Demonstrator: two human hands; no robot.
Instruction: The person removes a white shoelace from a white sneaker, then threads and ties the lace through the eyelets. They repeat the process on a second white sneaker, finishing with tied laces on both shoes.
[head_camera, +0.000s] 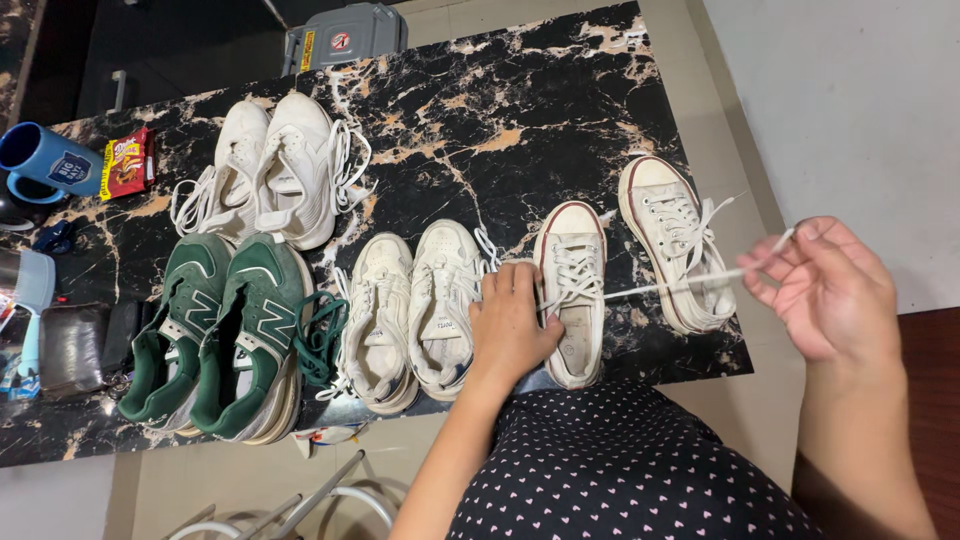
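A white canvas sneaker with a red-trimmed sole lies on the black marble table. My left hand presses on its near side, fingers resting by the laces. My right hand is off to the right, pinching the end of a white shoelace that stretches taut from that sneaker. The lace passes over the matching second canvas sneaker, which lies further right.
A pair of cream sneakers, a green pair and a white pair lie to the left. A blue mug, a red snack packet, dark pouches and a grey case stand near the table's left and far edges.
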